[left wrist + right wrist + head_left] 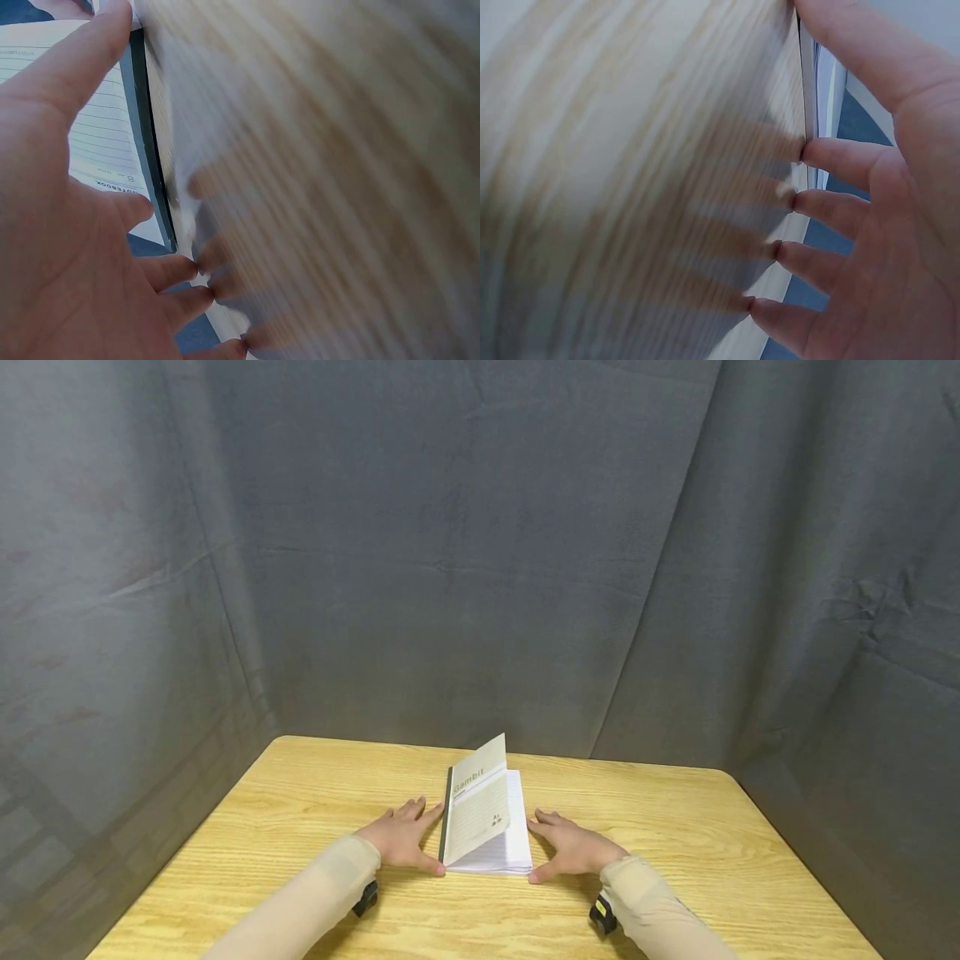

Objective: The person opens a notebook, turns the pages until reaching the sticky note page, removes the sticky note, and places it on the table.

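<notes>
A notebook (480, 810) with a dark spine and "Gambit" on its cover lies on the wooden table (337, 777). Its cover stands partly raised on its own, showing white pages (519, 835) beneath. Along the spine, my left hand (405, 839) rests with fingers spread and thumb by the near left corner. My right hand (573, 847) is at the opposite edge, its thumb by the near right corner. In the left wrist view, the dark spine (146, 120) and lined paper (101, 135) show behind the hand. The right wrist view has the fingertips (810, 150) down on the tabletop beside the page edges.
Grey cloth (465, 568) hangs behind the table and on both sides. A small black wrist camera (366, 899) is strapped under the left sleeve, and another camera (602, 914) under the right one. Bare wood lies on either side of the hands.
</notes>
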Demonstrator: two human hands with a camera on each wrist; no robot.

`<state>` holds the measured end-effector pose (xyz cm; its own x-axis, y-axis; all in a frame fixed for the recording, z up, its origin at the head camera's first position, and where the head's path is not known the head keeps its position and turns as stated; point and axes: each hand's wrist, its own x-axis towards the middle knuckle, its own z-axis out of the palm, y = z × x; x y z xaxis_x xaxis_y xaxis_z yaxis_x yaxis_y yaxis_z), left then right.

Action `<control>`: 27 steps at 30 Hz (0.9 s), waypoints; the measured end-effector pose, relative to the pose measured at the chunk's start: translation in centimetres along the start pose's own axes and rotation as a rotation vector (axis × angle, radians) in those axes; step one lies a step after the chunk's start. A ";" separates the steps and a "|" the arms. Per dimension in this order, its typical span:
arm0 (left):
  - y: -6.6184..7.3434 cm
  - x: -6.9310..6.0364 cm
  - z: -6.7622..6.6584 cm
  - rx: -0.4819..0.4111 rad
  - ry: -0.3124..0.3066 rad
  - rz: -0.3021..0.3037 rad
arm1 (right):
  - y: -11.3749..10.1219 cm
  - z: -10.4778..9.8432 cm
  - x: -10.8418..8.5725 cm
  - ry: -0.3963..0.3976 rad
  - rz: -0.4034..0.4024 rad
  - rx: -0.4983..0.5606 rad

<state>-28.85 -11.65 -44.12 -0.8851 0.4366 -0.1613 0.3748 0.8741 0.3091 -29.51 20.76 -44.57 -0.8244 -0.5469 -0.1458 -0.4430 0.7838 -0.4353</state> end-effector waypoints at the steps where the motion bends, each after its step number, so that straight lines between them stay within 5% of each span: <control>1: 0.0 0.0 0.0 0.003 -0.001 -0.001 | -0.1 0.0 0.0 -0.002 0.005 0.001; 21: -0.1 0.6 0.0 -0.026 -0.027 -0.001 | -0.2 -0.1 0.0 0.002 0.015 0.020; 27: 0.3 1.6 -0.8 -0.109 0.011 0.081 | -0.3 -0.2 0.0 0.004 0.017 0.011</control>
<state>-30.41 -10.84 -43.49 -0.8564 0.5019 -0.1214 0.4136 0.8074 0.4207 -29.44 20.61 -44.26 -0.8330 -0.5326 -0.1498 -0.4253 0.7896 -0.4424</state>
